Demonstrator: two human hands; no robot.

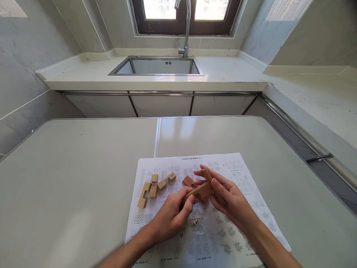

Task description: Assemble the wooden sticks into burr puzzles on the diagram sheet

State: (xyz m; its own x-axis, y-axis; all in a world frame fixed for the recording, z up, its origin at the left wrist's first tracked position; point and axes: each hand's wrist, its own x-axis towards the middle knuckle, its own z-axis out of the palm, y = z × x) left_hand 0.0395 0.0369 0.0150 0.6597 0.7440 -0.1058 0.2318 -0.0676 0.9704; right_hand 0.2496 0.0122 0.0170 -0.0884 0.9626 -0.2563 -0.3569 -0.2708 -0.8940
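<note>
Over the printed sheet (223, 238), my left hand (178, 212) pinches the near end of a notched brown wooden puzzle piece (205, 190) between thumb and fingers. My right hand (230, 193) grips the other end, where a second wooden bar (206, 175) stands up at an angle. Whether the two pieces are joined cannot be made out. Beneath and behind them a reddish-brown wooden piece (188, 181) lies on the paper, partly hidden. To the left rest several lighter notched wooden pieces: one long piece (142, 201), an upright one (153, 188) and a slanted one (162, 184).
The sheet with small line diagrams lies on a pale folding table (83, 167) with a centre seam (157, 137). Beyond the table's far edge stand a white counter (223, 70), a steel sink (164, 67) and a tap (185, 37) below a window.
</note>
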